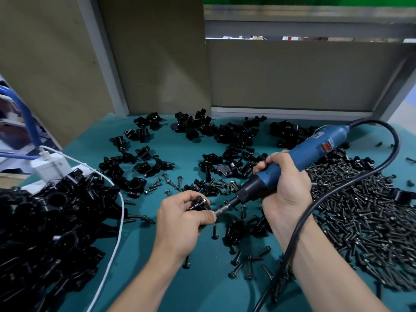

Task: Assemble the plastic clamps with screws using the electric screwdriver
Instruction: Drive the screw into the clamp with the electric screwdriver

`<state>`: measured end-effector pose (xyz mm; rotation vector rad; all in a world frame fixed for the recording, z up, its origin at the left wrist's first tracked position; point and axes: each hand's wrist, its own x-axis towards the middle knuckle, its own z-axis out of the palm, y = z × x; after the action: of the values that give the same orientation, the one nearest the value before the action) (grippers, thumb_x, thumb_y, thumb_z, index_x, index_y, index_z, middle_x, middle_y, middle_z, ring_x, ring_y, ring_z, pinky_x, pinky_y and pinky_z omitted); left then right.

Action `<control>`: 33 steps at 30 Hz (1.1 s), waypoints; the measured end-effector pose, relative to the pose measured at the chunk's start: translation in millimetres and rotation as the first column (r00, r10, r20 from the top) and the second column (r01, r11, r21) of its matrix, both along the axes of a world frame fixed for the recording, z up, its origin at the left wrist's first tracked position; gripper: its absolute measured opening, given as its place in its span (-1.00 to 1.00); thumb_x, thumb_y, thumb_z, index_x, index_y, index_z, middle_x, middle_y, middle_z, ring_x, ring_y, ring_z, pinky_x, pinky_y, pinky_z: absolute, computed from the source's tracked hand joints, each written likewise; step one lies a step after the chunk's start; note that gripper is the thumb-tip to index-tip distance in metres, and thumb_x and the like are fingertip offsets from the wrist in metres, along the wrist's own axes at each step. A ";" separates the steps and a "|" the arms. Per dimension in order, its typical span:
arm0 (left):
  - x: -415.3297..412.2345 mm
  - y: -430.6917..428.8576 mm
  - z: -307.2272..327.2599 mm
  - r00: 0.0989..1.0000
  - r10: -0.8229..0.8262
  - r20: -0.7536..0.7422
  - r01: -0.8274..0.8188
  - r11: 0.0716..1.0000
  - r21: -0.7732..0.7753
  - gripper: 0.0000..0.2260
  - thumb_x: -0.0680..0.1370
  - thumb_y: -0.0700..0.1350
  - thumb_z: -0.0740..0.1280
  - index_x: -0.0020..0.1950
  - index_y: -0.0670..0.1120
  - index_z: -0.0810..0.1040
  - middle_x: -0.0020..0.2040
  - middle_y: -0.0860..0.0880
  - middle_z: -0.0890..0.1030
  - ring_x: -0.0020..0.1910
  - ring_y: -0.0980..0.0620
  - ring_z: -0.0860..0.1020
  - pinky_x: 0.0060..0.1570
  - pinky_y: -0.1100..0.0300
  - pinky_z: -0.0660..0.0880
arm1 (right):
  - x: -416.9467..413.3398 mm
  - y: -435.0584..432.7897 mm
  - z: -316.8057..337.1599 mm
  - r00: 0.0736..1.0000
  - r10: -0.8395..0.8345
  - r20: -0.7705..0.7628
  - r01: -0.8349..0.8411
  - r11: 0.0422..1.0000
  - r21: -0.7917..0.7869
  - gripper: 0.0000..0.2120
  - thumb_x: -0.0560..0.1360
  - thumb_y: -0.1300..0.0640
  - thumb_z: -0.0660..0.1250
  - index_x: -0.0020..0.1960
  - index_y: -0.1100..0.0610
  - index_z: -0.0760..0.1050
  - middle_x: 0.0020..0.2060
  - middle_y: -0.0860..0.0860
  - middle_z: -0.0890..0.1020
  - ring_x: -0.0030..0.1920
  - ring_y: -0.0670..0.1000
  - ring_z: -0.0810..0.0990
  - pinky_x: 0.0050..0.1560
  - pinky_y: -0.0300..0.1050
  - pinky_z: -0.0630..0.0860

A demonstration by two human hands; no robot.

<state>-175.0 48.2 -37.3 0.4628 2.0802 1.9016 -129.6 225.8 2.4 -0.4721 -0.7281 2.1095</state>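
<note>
While the left hand (182,219) is curling its fingers tight round a small glossy black plastic clamp (200,204), the right hand (286,188) is wrapping fully round the blue cylindrical electric screwdriver (299,158), approx. where the smooth blue shell meets the black ribbed nose. Its slim steel bit (222,209) is slanting down-left & touching the clamp beside the left thumb, centre front, over the teal felt-like mat (180,280). A thick black rubbery cable (337,190) is looping from the driver's rear & crossing the right forearm. Dark flanged screws (360,210) are lying in a dense spiky heap at right, w/ strays scattered near both hands. Shiny black clamps are piling up in a big mound (56,221) at left; more angular clamp pieces (225,136) are spreading along the back. A white boxy charger (49,165) is sitting behind the mound, its thin white cord (117,221) trailing along the mound's right edge.
</note>
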 end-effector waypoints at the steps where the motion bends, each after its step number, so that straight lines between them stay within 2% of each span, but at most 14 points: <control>1: -0.1 0.0 0.2 1.000 0.000 -0.004 0.000 1.000 -0.003 -0.81 0.16 -0.14 0.49 -0.25 -0.01 0.66 -0.45 -0.01 0.59 -0.49 0.00 0.42 -0.41 0.15 0.34 | 0.1 -0.1 -0.3 1.000 0.000 0.001 0.000 1.000 -0.001 -0.77 0.47 0.44 0.31 -0.07 0.15 0.37 -0.42 0.03 0.54 -0.44 0.03 0.54 -0.35 -0.09 0.56; 19: 0.2 -2.6 0.7 1.000 0.015 0.020 -0.015 1.000 0.006 -0.80 0.17 -0.18 0.51 -0.23 -0.03 0.67 -0.38 -0.09 0.64 -0.49 0.00 0.43 -0.44 0.09 0.37 | -1.2 -3.0 -6.2 1.000 0.006 -0.023 -0.008 0.996 -0.086 -0.75 0.47 0.45 0.31 -0.04 0.15 0.38 -0.36 0.04 0.53 -0.42 0.01 0.52 -0.31 -0.09 0.58; 22: -1.1 -3.5 0.5 1.000 0.009 0.024 -0.009 1.000 0.002 -0.81 0.23 -0.24 0.55 -0.23 -0.03 0.68 -0.39 -0.08 0.64 -0.50 -0.01 0.44 -0.46 0.15 0.38 | -0.4 -4.2 -5.9 0.999 0.019 -0.037 -0.023 0.996 -0.092 -0.74 0.47 0.46 0.31 -0.02 0.14 0.38 -0.31 0.05 0.52 -0.42 0.01 0.52 -0.30 -0.09 0.58; 26: -3.8 -3.4 1.9 0.993 0.008 0.121 -0.012 1.000 0.028 -0.81 0.19 -0.17 0.53 -0.22 -0.01 0.73 -0.37 -0.19 0.66 -0.56 -0.06 0.46 -0.58 0.30 0.26 | 0.7 -4.0 -2.1 0.996 0.054 -0.071 -0.059 0.997 -0.058 -0.76 0.50 0.44 0.27 0.01 0.13 0.41 -0.32 0.05 0.51 -0.41 0.02 0.51 -0.28 -0.09 0.56; 30: -4.7 -4.0 4.5 0.973 -0.080 0.218 0.069 0.996 0.060 -0.86 0.20 -0.15 0.48 -0.26 -0.11 0.71 -0.41 -0.13 0.58 -0.59 -0.06 0.41 -0.61 0.29 0.20 | 3.7 -3.8 6.2 0.984 0.124 -0.126 -0.125 0.992 -0.001 -0.75 0.51 0.42 0.25 0.08 0.14 0.43 -0.33 0.05 0.51 -0.42 0.02 0.50 -0.31 -0.11 0.54; 33: -5.3 -4.9 7.7 0.951 -0.139 0.278 0.125 0.990 0.068 -0.88 0.20 -0.16 0.47 -0.29 -0.11 0.69 -0.37 -0.11 0.58 -0.56 0.00 0.37 -0.59 0.30 0.23 | 7.3 -1.6 10.4 0.972 0.170 -0.163 -0.172 0.985 0.004 -0.73 0.47 0.43 0.23 0.08 0.14 0.43 -0.33 0.06 0.50 -0.41 0.03 0.47 -0.31 -0.12 0.52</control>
<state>-180.3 43.3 -29.6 0.3110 1.7793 1.8252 -122.3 224.2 12.7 -0.2458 -0.6839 2.2827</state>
